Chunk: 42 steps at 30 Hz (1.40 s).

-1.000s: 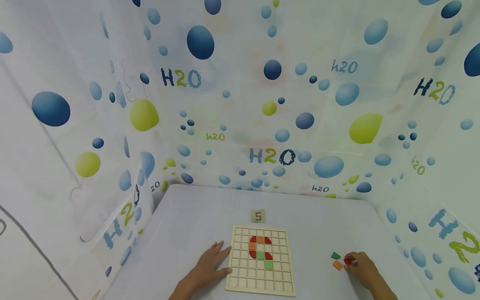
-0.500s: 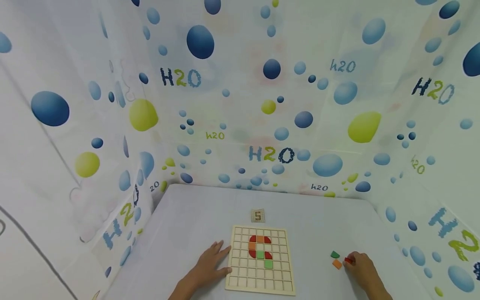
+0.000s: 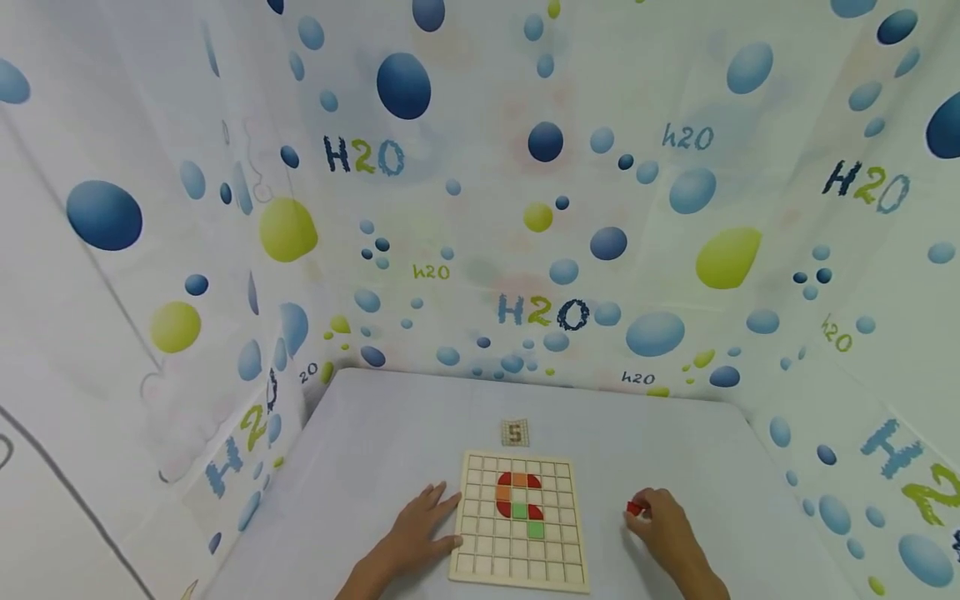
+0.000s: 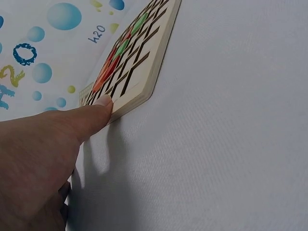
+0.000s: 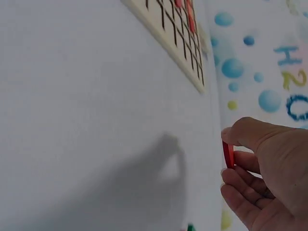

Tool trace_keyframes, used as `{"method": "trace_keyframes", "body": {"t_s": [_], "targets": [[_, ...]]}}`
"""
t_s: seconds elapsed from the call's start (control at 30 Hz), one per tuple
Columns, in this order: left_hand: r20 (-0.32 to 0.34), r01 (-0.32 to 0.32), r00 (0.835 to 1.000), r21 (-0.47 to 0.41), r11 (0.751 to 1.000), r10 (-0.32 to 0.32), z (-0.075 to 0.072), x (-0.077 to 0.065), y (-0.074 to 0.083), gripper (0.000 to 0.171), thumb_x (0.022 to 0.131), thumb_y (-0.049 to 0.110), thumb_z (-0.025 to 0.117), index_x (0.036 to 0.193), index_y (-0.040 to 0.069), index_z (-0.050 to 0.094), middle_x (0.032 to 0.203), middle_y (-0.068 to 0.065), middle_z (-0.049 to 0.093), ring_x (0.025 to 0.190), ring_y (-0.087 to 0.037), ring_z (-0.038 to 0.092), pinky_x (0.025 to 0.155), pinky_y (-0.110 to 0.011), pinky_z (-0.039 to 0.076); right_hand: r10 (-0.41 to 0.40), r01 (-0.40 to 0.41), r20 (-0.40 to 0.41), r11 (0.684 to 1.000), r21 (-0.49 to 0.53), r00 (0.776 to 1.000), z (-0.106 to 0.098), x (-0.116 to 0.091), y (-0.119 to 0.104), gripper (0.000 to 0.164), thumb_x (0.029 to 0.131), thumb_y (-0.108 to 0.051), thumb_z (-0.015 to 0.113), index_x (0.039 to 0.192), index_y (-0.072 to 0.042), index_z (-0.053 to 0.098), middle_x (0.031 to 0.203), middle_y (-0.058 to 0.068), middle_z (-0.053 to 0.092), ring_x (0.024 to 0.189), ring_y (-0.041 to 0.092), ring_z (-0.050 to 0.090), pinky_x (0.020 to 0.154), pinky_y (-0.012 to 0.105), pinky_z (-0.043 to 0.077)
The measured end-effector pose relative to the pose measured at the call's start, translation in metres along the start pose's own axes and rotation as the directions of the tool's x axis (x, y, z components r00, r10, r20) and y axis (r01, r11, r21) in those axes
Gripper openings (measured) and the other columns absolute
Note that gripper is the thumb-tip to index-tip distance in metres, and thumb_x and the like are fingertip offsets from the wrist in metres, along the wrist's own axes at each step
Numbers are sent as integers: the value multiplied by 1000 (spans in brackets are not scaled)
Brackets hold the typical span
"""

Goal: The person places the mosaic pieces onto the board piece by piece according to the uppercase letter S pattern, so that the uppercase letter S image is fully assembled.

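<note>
A pale wooden grid board lies on the white-covered table. Red, orange and green tiles form a curved figure in its squares, among them a light green tile. My left hand rests at the board's left edge with its fingers spread, and the thumb touches the rim. To the right of the board, my right hand pinches a small red tile between thumb and fingers, raised above the table. Most of the loose tiles beside it are hidden by that hand; a bit of a green tile shows in the right wrist view.
A small square card with a brown figure like a 5 or S lies just beyond the board. White curtains printed with bubbles and "H2O" surround the table at the back and sides.
My right hand has lifted the red tile and moved left toward the board, now covering the loose green and orange tiles in the head view. My left hand has stayed at the board's edge.
</note>
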State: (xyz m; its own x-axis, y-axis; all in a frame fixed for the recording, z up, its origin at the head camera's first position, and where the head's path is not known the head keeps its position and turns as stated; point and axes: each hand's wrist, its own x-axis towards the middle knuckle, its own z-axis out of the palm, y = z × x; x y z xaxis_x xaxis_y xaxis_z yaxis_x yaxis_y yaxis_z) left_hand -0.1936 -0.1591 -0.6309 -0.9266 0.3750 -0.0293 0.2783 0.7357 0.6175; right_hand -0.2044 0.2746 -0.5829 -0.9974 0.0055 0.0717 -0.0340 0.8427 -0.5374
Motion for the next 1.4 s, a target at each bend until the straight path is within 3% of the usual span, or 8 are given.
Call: {"method": "trace_keyframes", "body": {"t_s": [0.2,0.43,0.6,0.93,1.2,1.4], "targets": [[-2,-3,1000,-9,1000,3,0,-1,2,76,98,52,71,156,9,50,166,-27,36,154,-54,28,119,-78,25,-93,90,85,995,44,992,49,-15,-53,18,89,-15,84,96,-12,68,95,-1,58,84,11,56,72,28,55],[3,-4,1000,-1,1000,4,0,-1,3,75,98,52,70,156,8,50,166,-27,36,154,-54,28,119,-77,26,-283,250,192,952,178,940,79,-27,-85,17,94,-15,79,100,-12,64,100,-2,54,84,7,50,71,27,52],[18,9,1000,-24,1000,-9,0,-1,4,76,98,52,71,156,8,50,167,-27,35,155,-55,26,120,-77,23,-325,306,230,945,113,917,89,-30,-88,19,95,-21,80,100,-16,63,97,-8,50,82,3,45,69,25,47],[8,4,1000,-4,1000,-4,-1,-1,3,76,97,53,71,156,9,50,167,-27,35,155,-54,27,119,-77,25,-423,420,216,905,62,880,94,-30,-82,19,97,-24,79,101,-18,62,97,-10,47,82,1,41,70,23,44],[3,-14,1000,-5,1000,14,-1,-3,3,75,98,51,71,156,8,50,166,-28,35,154,-55,28,118,-78,25,-436,449,204,894,-17,876,95,-34,-81,18,96,-24,80,98,-19,63,95,-11,49,82,2,41,69,26,47],[7,-2,1000,-4,1000,2,0,0,1,76,98,53,70,157,9,50,167,-27,35,155,-54,28,119,-77,25,-462,468,184,884,11,868,96,-36,-80,17,100,-27,76,93,-23,61,90,-15,46,79,1,37,67,20,42]]}}
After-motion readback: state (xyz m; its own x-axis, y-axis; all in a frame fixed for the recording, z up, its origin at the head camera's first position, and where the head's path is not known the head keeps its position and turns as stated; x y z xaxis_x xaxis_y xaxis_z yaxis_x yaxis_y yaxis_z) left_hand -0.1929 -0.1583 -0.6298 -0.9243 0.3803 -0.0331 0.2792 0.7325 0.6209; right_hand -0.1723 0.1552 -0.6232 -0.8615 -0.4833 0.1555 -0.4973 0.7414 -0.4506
